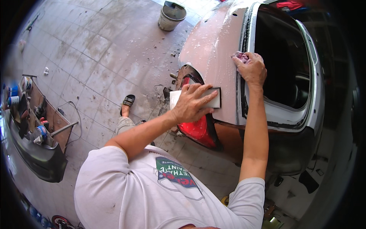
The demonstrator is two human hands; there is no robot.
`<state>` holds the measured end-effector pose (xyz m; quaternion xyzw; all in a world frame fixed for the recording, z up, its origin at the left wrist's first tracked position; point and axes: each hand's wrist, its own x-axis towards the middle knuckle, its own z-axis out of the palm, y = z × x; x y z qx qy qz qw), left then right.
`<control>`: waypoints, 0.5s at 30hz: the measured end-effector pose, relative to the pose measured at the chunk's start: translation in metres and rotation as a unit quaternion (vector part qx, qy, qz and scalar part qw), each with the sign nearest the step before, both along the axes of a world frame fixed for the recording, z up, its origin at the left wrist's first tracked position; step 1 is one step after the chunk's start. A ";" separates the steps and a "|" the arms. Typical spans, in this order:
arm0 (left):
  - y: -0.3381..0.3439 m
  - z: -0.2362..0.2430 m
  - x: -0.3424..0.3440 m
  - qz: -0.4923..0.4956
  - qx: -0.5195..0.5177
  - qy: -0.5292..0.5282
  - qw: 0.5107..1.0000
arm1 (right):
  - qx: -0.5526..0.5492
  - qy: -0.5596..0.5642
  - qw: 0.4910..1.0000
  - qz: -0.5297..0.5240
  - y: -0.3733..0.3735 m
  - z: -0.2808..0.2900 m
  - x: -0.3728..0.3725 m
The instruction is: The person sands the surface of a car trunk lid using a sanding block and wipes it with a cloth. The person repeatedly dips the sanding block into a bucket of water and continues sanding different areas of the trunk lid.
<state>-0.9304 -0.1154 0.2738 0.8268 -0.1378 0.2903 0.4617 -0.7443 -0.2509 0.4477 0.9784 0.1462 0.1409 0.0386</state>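
Note:
My left hand (193,101) is closed over a white flat sanding pad (214,98) with a dark edge, pressed on the wet, pinkish rear panel (209,45) of a car, just above the red tail light (196,129). Higher up, my right hand (251,70) grips a wet pinkish-purple cloth or sponge (241,57) at the panel's edge beside the dark rear window opening (282,49). Water drops and white suds spot the panel.
A grey bucket (171,17) stands on the tiled floor (95,53) behind the car. At left, a wooden stand (61,135) holds cans, tools and a dark bumper (34,156). My sandalled foot (127,101) is left of the car. A red cloth (288,5) lies at top right.

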 end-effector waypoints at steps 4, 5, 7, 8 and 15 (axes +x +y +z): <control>0.036 -0.016 0.157 0.076 -0.073 0.068 0.992 | -0.045 -0.077 0.995 0.033 0.009 -0.014 0.011; 0.049 -0.013 0.195 0.131 -0.066 0.111 0.983 | -0.043 -0.100 0.992 0.064 0.014 -0.017 0.014; 0.048 -0.011 0.205 0.155 -0.088 0.124 0.976 | -0.041 -0.098 0.993 0.059 0.017 -0.020 0.015; 0.036 -0.013 0.185 0.147 -0.091 0.121 0.977 | -0.040 -0.093 0.993 0.056 0.012 -0.022 0.014; 0.003 -0.018 0.029 0.062 -0.057 0.056 0.995 | -0.028 -0.112 0.992 0.057 -0.002 -0.023 0.012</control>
